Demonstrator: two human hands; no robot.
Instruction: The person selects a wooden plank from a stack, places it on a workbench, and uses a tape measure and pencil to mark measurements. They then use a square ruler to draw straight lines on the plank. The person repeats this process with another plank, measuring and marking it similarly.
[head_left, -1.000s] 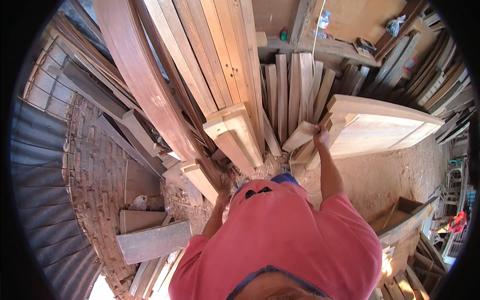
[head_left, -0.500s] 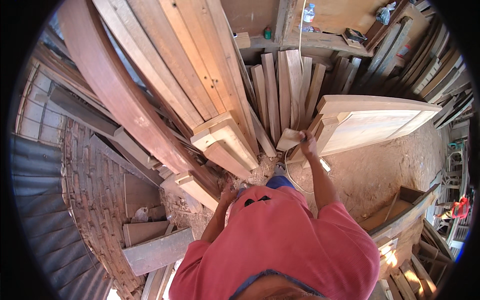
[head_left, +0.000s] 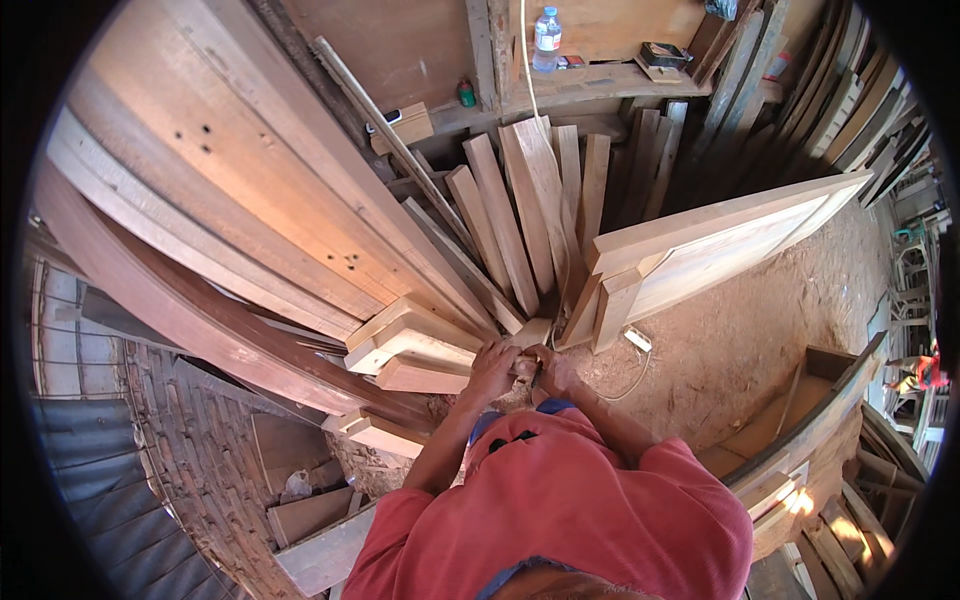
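My left hand (head_left: 492, 370) and my right hand (head_left: 556, 370) meet low in front of my body, fingers curled. A short pale wood block (head_left: 531, 332) sticks out past them on the far side, gripped between both. A small brownish part (head_left: 524, 370) shows in the gap between my hands; its kind is too small to tell. Just left of my left hand lie the ends of a reddish wood piece (head_left: 425, 376) and a pale angled timber (head_left: 410, 335).
Long planks (head_left: 260, 190) lean at the left beside a curved reddish board (head_left: 200, 320). Upright wood strips (head_left: 500, 220) stand ahead. A framed wooden panel (head_left: 720, 250) rests at the right, near a white power socket (head_left: 637, 340) with its cord. A water bottle (head_left: 546, 40) stands on a ledge.
My right hand has come in toward my body with the wood block. My left hand has moved up and right to meet it. The view has turned to the right.
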